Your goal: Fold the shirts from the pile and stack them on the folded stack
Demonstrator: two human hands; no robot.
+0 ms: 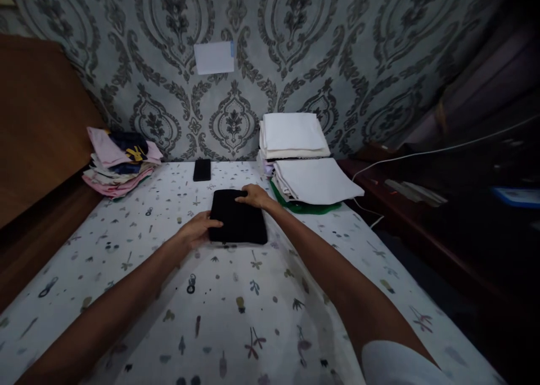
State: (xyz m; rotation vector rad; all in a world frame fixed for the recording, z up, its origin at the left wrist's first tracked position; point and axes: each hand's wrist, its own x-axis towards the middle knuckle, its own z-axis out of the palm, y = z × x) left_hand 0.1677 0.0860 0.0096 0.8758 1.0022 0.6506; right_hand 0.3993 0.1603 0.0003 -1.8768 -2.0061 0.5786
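- Black bundle (238,219): flat, matte, near-rectangular, softly rounded corners — looks like folded cloth; inner folds too dark to make out.
- Location: around the middle of the printed sheet (228,289), nearer than the black phone (202,170), left of the white folded stack (318,180). Can't tell if its whole underside touches the sheet.
- Left hand (197,229): grasping the bundle's left edge, thumb on top.
- Right hand (255,196): grasping the far edge near the right corner — thumb over the top face.

Patterned sheet (228,312), folded pile (120,166), phone (202,170), white-topped stacks (314,180)
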